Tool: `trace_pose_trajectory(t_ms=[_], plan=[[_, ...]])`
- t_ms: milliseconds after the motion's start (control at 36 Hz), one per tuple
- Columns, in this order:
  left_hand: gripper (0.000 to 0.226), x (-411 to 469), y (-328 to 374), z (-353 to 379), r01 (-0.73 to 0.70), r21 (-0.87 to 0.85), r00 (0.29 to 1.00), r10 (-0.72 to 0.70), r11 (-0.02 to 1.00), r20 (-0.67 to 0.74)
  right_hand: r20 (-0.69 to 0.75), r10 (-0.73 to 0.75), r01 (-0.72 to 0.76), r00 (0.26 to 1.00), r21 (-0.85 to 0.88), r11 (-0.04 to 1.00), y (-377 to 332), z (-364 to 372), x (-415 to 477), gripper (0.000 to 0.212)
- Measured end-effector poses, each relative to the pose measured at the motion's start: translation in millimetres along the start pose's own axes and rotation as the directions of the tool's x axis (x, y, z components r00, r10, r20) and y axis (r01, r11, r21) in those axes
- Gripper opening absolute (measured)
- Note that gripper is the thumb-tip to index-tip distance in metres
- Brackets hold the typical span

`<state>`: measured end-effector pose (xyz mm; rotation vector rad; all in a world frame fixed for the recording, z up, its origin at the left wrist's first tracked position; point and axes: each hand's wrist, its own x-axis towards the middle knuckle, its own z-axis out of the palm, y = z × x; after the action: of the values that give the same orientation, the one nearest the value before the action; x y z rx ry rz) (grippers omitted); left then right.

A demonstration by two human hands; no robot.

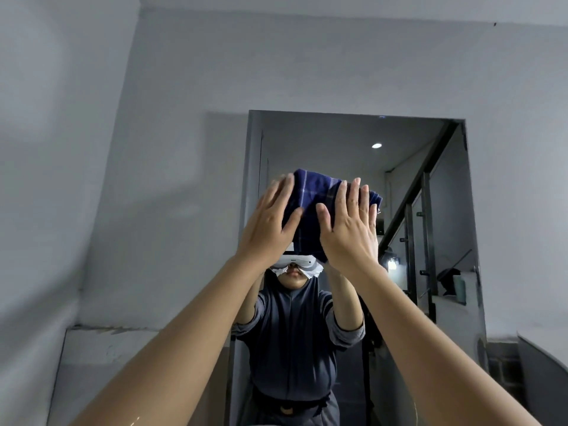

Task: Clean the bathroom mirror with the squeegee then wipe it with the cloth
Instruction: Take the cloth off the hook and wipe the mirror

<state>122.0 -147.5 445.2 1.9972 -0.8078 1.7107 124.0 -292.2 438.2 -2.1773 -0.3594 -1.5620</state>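
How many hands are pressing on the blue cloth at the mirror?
2. The left hand lies flat on the left part of the blue cloth; the right hand lies flat on its right part. Their mirror reflections are not counted.

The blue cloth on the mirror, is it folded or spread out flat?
Folded: the cloth is a thick bundle with layered edges, pressed to the mirror under both flat hands.

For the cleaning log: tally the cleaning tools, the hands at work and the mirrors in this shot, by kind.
Cloth: 1, the dark blue checked cloth pressed to the glass
Hands: 2, left hand and right hand, both flat on the cloth
Mirror: 1, the mirror
Squeegee: 0 in view
Total: 4
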Motion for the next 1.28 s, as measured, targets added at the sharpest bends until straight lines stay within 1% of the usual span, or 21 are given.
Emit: trace_pose_trajectory(t_ms=[56, 83, 167, 278, 361, 417, 556, 639, 694, 778, 889, 972, 1056, 1139, 1278], plan=[[0.057, -15.7, -10.4, -0.2, 0.064, 0.041, 0.998, -0.064, 0.997, -0.001, 0.011, -0.013, 0.014, 1.000, -0.031, 0.999, 0.6, -0.5, 3.7, 0.070], [0.058, -24.3, -15.1, -0.2, 0.072, 0.069, 0.997, -0.073, 0.995, 0.017, 0.008, -0.019, 0.019, 1.000, -0.050, 0.999, 1.0, -0.7, 6.6, 0.073], [0.059, -48.9, -23.4, 1.2, 0.040, 0.147, 0.995, -0.052, 0.988, 0.082, -0.018, -0.027, 0.025, 0.999, -0.099, 0.995, -1.8, -0.1, 18.8, 0.084], [0.060, -69.0, -29.8, 6.8, 0.061, 0.216, 0.993, -0.082, 0.975, 0.090, -0.044, -0.047, 0.041, 0.998, -0.144, 0.989, -19.2, 0.4, 44.5, 0.093], [0.063, -76.0, -32.7, 8.6, 0.067, 0.249, 0.993, -0.089, 0.966, 0.079, -0.033, -0.120, 0.112, 0.992, -0.178, 0.978, -39.3, 1.6, 66.5, 0.088], [0.065, -78.8, -33.7, 9.9, 0.069, 0.254, 0.993, -0.092, 0.965, 0.078, -0.016, -0.180, 0.171, 0.984, -0.235, 0.957, -53.3, 5.7, 79.4, 0.083], [0.064, -78.8, -35.5, 12.2, 0.070, 0.267, 0.993, -0.092, 0.961, 0.073, 0.080, -0.358, 0.363, 0.930, -0.346, 0.865, -82.4, 12.8, 104.9, 0.079], [0.064, -78.4, -35.9, 11.0, 0.067, 0.278, 0.993, -0.091, 0.958, 0.075, 0.126, -0.404, 0.421, 0.906, -0.366, 0.830, -83.6, 5.7, 118.6, 0.080], [0.065, -78.8, -35.5, 10.0, 0.065, 0.285, 0.993, -0.090, 0.956, 0.075, 0.128, -0.398, 0.416, 0.908, -0.369, 0.831, -75.5, -2.6, 126.1, 0.080], [0.065, -78.9, -34.4, 8.4, 0.066, 0.291, 0.993, -0.092, 0.954, 0.076, 0.085, -0.322, 0.330, 0.943, -0.374, 0.867, -52.9, -18.7, 136.6, 0.081], [0.065, -78.8, -33.1, 7.5, 0.069, 0.293, 0.992, -0.098, 0.953, 0.084, -0.004, -0.141, 0.131, 0.990, -0.350, 0.928, -3.7, -43.8, 143.8, 0.083], [0.064, -78.1, -31.5, 7.5, 0.078, 0.294, 0.990, -0.108, 0.953, 0.087, -0.052, -0.004, -0.012, 0.999, -0.311, 0.950, 37.8, -61.8, 137.7, 0.084], [0.062, -78.0, -30.4, 7.7, 0.087, 0.296, 0.989, -0.117, 0.951, 0.086, -0.100, 0.121, -0.143, 0.988, -0.263, 0.954, 73.4, -76.1, 125.2, 0.084], [0.063, -78.4, -32.7, 11.2, 0.100, 0.305, 0.988, -0.131, 0.947, 0.084, -0.164, 0.243, -0.272, 0.956, -0.186, 0.944, 96.1, -79.7, 108.2, 0.083], [0.065, -84.4, -31.2, 17.8, 0.134, 0.291, 0.981, -0.167, 0.947, 0.095, -0.227, 0.405, -0.430, 0.886, -0.074, 0.900, 97.5, -65.6, 78.3, 0.080]])
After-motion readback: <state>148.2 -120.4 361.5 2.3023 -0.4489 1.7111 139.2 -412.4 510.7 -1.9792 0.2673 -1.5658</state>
